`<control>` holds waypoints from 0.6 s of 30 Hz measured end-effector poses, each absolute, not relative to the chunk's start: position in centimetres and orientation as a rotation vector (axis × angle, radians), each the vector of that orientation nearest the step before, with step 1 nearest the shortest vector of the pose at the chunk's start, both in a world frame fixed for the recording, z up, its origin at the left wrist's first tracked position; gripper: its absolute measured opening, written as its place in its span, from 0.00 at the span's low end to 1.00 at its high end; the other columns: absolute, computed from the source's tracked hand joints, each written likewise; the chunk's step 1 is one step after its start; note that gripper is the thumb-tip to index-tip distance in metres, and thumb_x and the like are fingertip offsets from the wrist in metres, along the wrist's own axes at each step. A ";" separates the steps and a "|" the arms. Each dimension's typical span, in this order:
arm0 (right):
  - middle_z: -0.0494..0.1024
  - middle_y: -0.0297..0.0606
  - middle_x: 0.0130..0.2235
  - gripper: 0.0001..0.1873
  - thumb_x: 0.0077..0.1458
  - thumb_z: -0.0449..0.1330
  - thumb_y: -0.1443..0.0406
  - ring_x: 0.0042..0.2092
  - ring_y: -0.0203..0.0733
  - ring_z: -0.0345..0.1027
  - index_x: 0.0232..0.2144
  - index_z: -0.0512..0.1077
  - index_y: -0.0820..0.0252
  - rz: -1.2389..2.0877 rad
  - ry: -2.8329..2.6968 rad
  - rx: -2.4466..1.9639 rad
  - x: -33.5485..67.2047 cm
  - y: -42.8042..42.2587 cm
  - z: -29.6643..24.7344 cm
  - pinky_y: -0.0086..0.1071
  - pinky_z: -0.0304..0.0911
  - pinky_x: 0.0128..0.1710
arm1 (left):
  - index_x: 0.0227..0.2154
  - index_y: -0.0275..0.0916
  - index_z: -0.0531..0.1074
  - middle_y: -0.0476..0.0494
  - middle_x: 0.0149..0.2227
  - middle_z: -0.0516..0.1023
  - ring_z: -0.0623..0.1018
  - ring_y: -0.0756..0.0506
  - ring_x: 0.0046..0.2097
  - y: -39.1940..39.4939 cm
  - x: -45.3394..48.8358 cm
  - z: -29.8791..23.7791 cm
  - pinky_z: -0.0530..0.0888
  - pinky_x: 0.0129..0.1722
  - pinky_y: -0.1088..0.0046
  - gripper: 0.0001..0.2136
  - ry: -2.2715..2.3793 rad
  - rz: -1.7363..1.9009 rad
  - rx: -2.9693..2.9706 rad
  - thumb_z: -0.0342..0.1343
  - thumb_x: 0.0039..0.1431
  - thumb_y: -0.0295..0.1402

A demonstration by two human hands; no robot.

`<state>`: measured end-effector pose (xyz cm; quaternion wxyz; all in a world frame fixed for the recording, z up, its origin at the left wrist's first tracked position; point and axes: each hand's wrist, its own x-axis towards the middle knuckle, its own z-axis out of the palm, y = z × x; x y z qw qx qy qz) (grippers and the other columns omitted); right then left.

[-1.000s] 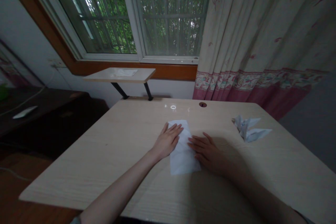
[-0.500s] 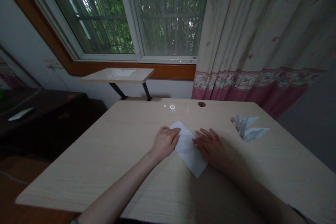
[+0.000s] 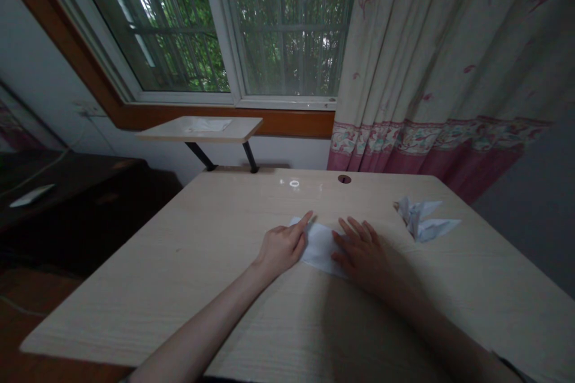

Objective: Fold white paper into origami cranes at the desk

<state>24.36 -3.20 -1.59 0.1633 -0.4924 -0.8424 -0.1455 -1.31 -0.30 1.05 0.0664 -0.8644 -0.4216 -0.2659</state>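
On desk below window and curtain, left hand, right hand spread flat on paper

Partly covered, outline unclear
The ends of the white paper are covered by the left hand and right hand.

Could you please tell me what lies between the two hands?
A white sheet of paper lies between the left hand and right hand, both touching it, in the head view.
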 end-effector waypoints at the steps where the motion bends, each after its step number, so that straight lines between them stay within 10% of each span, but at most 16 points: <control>1: 0.68 0.48 0.64 0.22 0.67 0.54 0.54 0.66 0.59 0.57 0.57 0.72 0.56 -0.416 -2.406 -1.396 24.4 -3.2 -1.7 0.58 0.48 0.65 | 0.67 0.41 0.55 0.47 0.36 0.84 0.81 0.46 0.29 -0.4 -1.3 1.1 0.79 0.33 0.68 0.25 -1.237 -0.785 -2.615 0.45 0.68 0.31; 10: 0.70 0.46 0.62 0.22 0.68 0.47 0.68 0.61 0.54 0.64 0.59 0.70 0.54 -0.345 -2.451 -1.401 24.3 -3.2 -2.0 0.54 0.60 0.57 | 0.65 0.44 0.60 0.49 0.41 0.85 0.81 0.48 0.30 -0.8 -1.3 1.2 0.78 0.31 0.70 0.23 -1.024 -0.799 -2.718 0.45 0.69 0.30; 18: 0.72 0.49 0.61 0.26 0.65 0.44 0.71 0.61 0.47 0.67 0.61 0.68 0.63 -0.220 -2.498 -1.236 24.3 -2.7 -2.5 0.46 0.66 0.59 | 0.54 0.40 0.74 0.41 0.57 0.77 0.77 0.41 0.56 -0.4 -0.2 0.5 0.74 0.57 0.60 0.15 -1.060 -0.668 -2.844 0.49 0.70 0.35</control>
